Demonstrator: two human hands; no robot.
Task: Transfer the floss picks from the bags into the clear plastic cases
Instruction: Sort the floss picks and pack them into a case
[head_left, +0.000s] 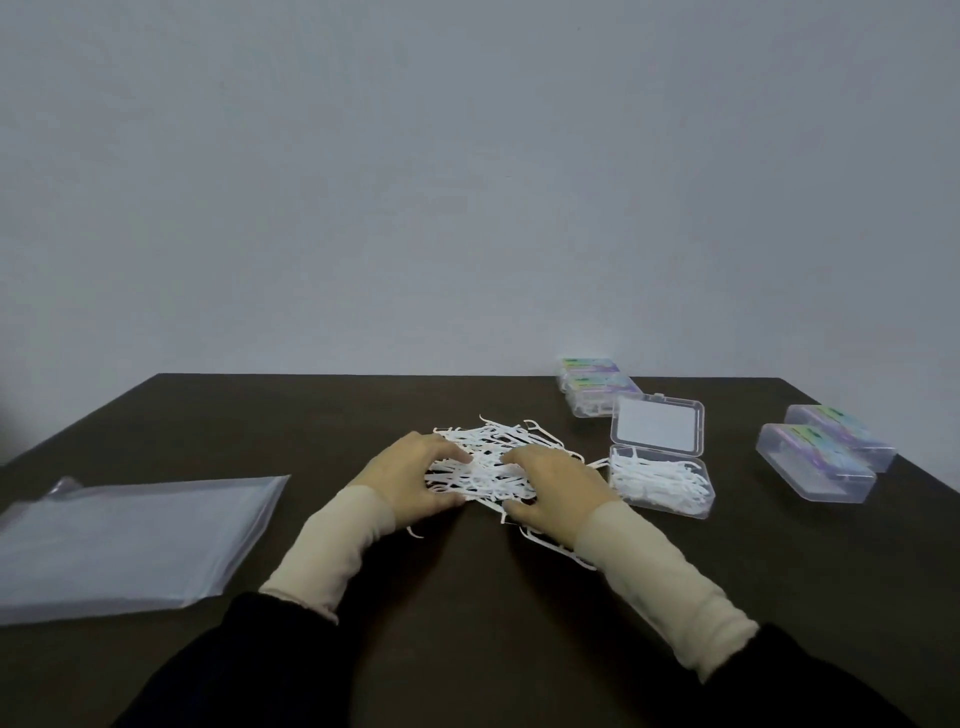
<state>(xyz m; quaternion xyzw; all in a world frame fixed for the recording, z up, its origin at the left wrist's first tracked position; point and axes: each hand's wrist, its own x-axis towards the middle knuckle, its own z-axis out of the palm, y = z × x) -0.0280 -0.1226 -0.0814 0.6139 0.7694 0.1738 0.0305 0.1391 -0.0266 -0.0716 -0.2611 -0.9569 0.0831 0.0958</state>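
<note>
Wall: a plain pale grey wall (467, 171) fills the upper half of the frame.
Table: a dark brown flat tabletop (467, 597) spans the lower half, its far edge meeting the wall.
Bags: flat, translucent grey plastic bags (130, 540) lie stacked at the left edge of the frame, well apart from the pile.
Arms: two forearms in cream knit sleeves under black outer sleeves reach in from the bottom edge toward the centre.
Pile: a loose heap of white plastic floss picks (491, 460) lies on the table at centre frame, a few strays trailing toward the lower right.
Open case: a clear rectangular plastic case with its hinged lid tipped back (657, 452) sits just right of the pile, its tray partly filled with white picks.
Closed cases, right: two clear lidded cases with colourful labels (826, 452) lie side by side near the right edge.
Closed cases, far: two more labelled clear cases (592, 387) sit behind the open case, by the wall.
Left hand: the left hand (415, 475) curls around the pile's left side, fingers and thumb gathering picks.
Right hand: the right hand (550, 486) cups the pile's right side the same way, fingertips buried among picks.
</note>
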